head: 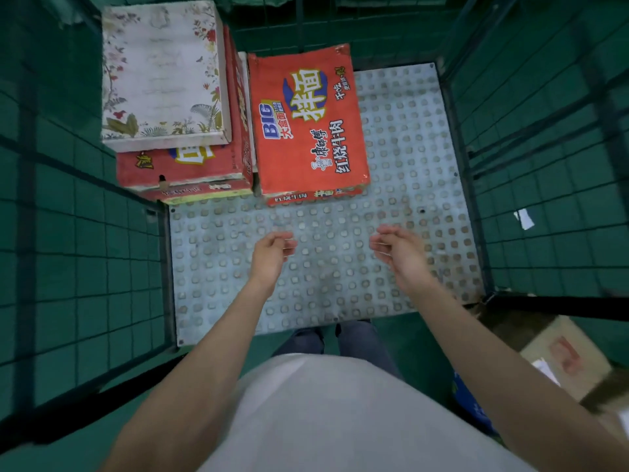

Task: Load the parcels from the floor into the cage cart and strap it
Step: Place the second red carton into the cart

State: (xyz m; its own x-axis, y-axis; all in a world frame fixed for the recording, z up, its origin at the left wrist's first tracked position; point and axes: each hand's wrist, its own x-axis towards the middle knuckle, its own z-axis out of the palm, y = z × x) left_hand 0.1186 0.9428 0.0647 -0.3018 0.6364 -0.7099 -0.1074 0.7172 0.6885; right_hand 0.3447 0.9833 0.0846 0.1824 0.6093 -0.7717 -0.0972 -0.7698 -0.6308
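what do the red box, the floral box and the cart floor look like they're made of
Red box: probably printed cardboard, matte; its corners look scuffed and soft.
Floral box: likely paper-covered board, matte; it has crisp edges and printed flowers on white.
Cart floor: a pale grey sheet with rows of raised studs; it could be painted metal or plastic, the look does not settle it.

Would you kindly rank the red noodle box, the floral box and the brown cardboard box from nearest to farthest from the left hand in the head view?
From the left hand:
1. Red noodle box, just ahead on the cart floor.
2. Floral box, far left, atop the stack.
3. Brown cardboard box, outside the cart, right.
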